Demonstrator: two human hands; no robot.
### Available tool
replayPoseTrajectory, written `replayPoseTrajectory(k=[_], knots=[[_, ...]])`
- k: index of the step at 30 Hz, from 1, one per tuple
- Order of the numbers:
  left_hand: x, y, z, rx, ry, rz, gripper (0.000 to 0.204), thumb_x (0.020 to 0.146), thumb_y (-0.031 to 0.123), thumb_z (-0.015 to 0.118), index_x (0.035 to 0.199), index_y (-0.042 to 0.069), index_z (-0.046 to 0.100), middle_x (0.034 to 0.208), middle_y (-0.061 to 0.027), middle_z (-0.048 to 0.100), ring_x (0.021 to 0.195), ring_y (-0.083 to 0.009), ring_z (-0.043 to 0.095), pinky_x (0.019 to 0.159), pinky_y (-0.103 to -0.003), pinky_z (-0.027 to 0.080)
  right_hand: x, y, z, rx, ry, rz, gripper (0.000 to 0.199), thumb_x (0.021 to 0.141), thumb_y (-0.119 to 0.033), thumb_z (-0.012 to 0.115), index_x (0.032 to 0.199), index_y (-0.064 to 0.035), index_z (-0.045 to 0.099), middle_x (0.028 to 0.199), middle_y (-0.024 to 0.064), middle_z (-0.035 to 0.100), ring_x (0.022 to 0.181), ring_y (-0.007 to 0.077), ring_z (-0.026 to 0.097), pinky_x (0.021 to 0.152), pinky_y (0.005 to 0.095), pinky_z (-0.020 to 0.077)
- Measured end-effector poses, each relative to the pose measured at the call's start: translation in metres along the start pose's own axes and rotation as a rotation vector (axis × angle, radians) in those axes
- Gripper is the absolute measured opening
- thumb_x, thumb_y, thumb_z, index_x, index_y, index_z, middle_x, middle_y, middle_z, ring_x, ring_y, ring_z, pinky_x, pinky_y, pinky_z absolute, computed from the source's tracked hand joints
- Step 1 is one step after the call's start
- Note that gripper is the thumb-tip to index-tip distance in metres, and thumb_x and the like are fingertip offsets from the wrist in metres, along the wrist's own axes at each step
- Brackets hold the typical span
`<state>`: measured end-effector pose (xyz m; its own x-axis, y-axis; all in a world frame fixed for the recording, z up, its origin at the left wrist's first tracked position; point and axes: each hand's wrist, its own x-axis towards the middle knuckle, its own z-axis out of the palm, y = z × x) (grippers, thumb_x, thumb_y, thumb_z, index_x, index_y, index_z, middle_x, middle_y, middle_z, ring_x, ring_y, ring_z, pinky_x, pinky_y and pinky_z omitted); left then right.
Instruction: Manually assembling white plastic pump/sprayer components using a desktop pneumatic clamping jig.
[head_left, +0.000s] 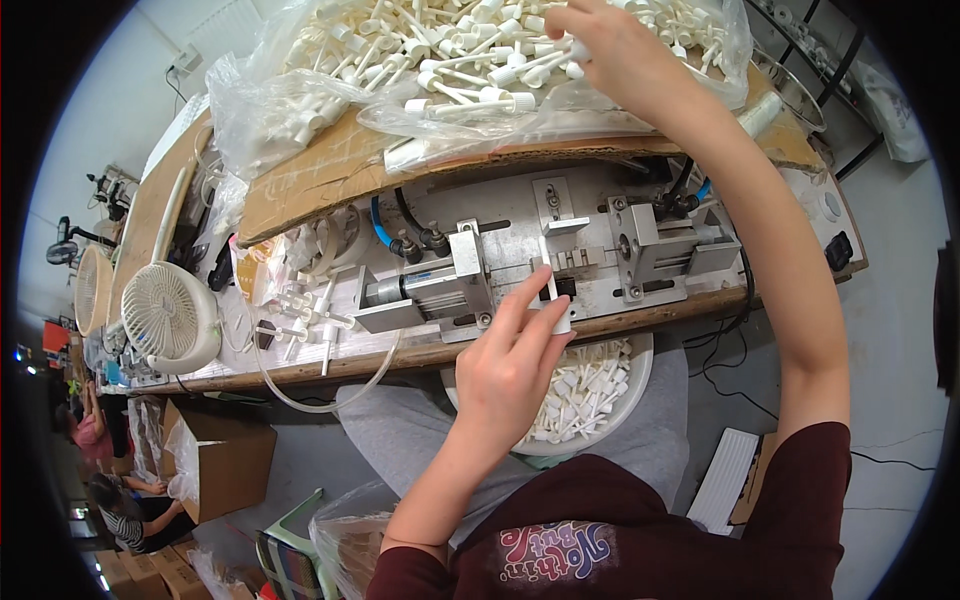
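My left hand [505,365] is at the metal fixture in the middle of the bench, its fingers closed round a slim white capped tube [550,285] that lies across the fixture. Above the heaped white capped tubes [470,50], my right hand [610,50] is reaching out at the far side. Its fingers are curled together, and a white cap [578,50] shows at the fingertips. Metal clamp blocks stand on both sides of my left hand, the left block [468,270] and the right block [640,245].
Cardboard [330,185] and clear plastic bag under the heap overhang the fixture. A tub [640,385] of white pieces sits between my legs. Loose capped pieces [325,330] and a small white fan [170,315] are at left. Other people work beside a carton [230,460] at far left.
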<state>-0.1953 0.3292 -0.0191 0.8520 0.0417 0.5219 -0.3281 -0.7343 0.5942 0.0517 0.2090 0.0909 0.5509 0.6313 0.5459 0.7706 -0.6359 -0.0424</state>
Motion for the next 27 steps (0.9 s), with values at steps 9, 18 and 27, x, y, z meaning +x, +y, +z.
replayPoseTrajectory(k=[9, 18, 27], knots=[[0.001, -0.017, 0.016, 0.301, -0.065, 0.197, 0.029, 0.074, 0.009, 0.079, 0.102, 0.002, 0.073, 0.121, -0.0093, 0.070, 0.070, -0.0186, 0.068, 0.064, -0.030, 0.052, -0.011, 0.004, -0.022, 0.258, -0.413, 0.053, 0.047, 0.074, 0.001, 0.060, 0.121, -0.0009, 0.060, 0.120, 0.0226, 0.061, 0.118, 0.0382, 0.055, 0.100, 0.0420, 0.0442], [0.009, -0.012, 0.015, 0.339, -0.117, 0.186, 0.029, 0.074, 0.010, 0.079, 0.101, 0.003, 0.073, 0.120, -0.0081, 0.071, 0.063, -0.0190, 0.064, 0.061, -0.030, 0.051, -0.039, 0.000, -0.016, 0.154, -0.056, -0.332, 0.042, 0.083, 0.003, 0.065, 0.121, -0.0118, 0.067, 0.108, 0.0034, 0.067, 0.090, 0.0212, 0.066, 0.076, 0.0336, 0.0533], [0.012, -0.010, 0.010, 0.343, -0.175, 0.141, 0.028, 0.073, 0.010, 0.079, 0.101, 0.005, 0.074, 0.120, -0.0043, 0.071, 0.057, -0.0201, 0.062, 0.057, -0.029, 0.051, -0.053, -0.005, -0.030, 0.309, -0.208, -0.351, 0.040, 0.080, -0.002, 0.073, 0.120, -0.0085, 0.069, 0.104, 0.0074, 0.064, 0.088, 0.0232, 0.063, 0.077, 0.0348, 0.0522]])
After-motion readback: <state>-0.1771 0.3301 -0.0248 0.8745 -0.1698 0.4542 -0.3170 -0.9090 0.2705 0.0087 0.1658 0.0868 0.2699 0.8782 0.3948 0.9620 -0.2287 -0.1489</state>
